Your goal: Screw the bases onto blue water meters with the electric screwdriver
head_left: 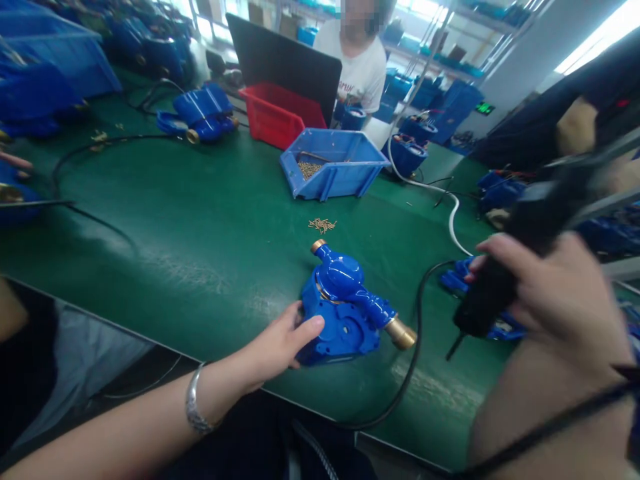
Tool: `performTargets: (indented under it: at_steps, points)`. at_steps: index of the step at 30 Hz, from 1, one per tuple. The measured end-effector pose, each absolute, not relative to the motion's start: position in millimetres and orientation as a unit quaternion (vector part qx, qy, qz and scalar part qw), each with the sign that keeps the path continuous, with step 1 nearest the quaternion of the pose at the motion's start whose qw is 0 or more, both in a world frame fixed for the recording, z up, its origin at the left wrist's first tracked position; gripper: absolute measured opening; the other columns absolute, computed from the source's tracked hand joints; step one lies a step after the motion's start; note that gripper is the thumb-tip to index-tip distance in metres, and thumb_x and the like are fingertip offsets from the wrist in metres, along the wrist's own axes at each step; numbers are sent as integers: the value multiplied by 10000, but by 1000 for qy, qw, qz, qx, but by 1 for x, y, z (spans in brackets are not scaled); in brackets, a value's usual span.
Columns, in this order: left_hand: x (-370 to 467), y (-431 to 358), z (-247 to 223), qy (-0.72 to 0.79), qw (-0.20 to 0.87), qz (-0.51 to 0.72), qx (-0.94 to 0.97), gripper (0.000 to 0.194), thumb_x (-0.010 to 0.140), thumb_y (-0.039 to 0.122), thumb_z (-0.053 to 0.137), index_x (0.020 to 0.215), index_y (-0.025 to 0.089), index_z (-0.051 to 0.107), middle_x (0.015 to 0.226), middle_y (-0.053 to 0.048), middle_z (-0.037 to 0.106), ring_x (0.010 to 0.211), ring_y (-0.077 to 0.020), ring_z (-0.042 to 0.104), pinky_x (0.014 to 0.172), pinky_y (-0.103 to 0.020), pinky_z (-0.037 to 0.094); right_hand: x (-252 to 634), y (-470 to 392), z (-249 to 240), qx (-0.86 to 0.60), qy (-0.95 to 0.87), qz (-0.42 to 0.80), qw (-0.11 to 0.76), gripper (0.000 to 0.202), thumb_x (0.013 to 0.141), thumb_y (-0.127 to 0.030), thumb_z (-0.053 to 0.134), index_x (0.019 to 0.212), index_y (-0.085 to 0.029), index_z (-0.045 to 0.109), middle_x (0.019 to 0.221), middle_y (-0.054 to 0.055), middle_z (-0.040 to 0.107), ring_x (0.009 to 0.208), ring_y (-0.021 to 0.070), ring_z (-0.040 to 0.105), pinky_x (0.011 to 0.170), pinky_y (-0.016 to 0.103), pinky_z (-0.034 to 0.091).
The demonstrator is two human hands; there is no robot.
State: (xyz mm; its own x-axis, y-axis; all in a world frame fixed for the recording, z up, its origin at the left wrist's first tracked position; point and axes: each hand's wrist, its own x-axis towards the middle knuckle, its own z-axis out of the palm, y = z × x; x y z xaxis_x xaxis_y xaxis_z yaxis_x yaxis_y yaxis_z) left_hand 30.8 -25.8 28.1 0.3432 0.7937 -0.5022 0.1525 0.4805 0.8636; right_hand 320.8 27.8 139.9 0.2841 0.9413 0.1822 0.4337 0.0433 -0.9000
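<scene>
A blue meter body (345,300) with brass ends lies on the green table near its front edge. My left hand (290,337) grips the left side of its blue housing, thumb on top. On the right, my right hand (555,287) is wrapped round a black power screwdriver (500,280), held above the table with its bit pointing down, to the right of the meter. The screwdriver's upper part is blurred. A small pile of brass screws (323,225) lies just beyond the meter.
Behind the screws stand a blue bin (345,167) holding small brass parts and a red bin (275,117). Another blue meter (200,113) sits at the back left. A black cable (419,333) curves right of the meter. A person (357,67) is across the table.
</scene>
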Motion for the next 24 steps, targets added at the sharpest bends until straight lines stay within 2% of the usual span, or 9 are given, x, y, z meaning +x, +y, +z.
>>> performTargets:
  at_steps: [2,5,8,11,13,16,18,21,24]
  points:
    - [24,-19,27,560,573,256,541,874,753,629,483,1365,68,211,1279,-230,399,1109,-322,468,830,-449,455,331,40,113,-731,-517,243,374,257,640,-279,707,749,-215,483,516,-56,507,420,127,489,440,270,349]
    - [20,-4,37,556,419,346,629,770,792,547,496,1347,73,250,1281,-195,381,1158,-272,430,930,-421,416,348,46,65,-763,-514,207,332,300,497,-110,747,596,-195,478,452,-73,431,404,94,419,441,256,290]
    - [31,14,59,467,311,380,736,445,851,392,478,1202,121,454,1193,-132,505,1145,-224,457,988,-391,372,360,42,34,-775,-517,159,328,274,560,-166,731,580,-202,460,469,-77,364,434,90,393,468,268,268]
    - [57,30,81,342,262,334,838,230,862,273,463,1001,136,584,1052,-93,613,1048,-205,525,980,-371,361,357,32,34,-779,-522,105,330,227,591,-209,720,647,-193,501,599,-3,458,619,172,514,557,305,352]
    - [77,37,89,273,255,270,887,188,859,254,471,890,139,615,949,-76,647,944,-204,568,954,-380,364,346,18,48,-785,-524,66,325,166,616,-179,672,736,-170,558,748,75,539,780,236,551,674,354,407]
    - [101,42,91,208,238,181,931,270,860,333,501,970,114,613,965,-102,664,926,-241,588,926,-404,359,320,-18,68,-773,-564,108,270,127,695,-187,563,806,-175,624,797,82,604,723,234,578,711,399,454]
    - [110,42,88,179,218,131,950,437,847,449,499,1088,93,574,1001,-140,661,935,-280,591,872,-405,378,299,-45,69,-693,-649,256,184,140,756,-251,545,835,-192,644,787,65,629,740,242,602,729,423,487]
    - [112,41,84,161,176,64,969,549,813,557,476,1088,95,585,952,-152,656,884,-299,597,797,-393,385,267,-72,49,-579,-718,361,141,438,713,-240,652,1143,-208,574,1159,101,567,1158,294,477,1012,492,355]
    - [106,39,84,195,167,52,965,521,791,567,502,1022,116,626,911,-131,636,860,-294,585,758,-380,381,241,-73,18,-597,-685,368,197,650,701,-236,677,1300,-182,431,1295,137,460,1292,308,322,1084,509,239]
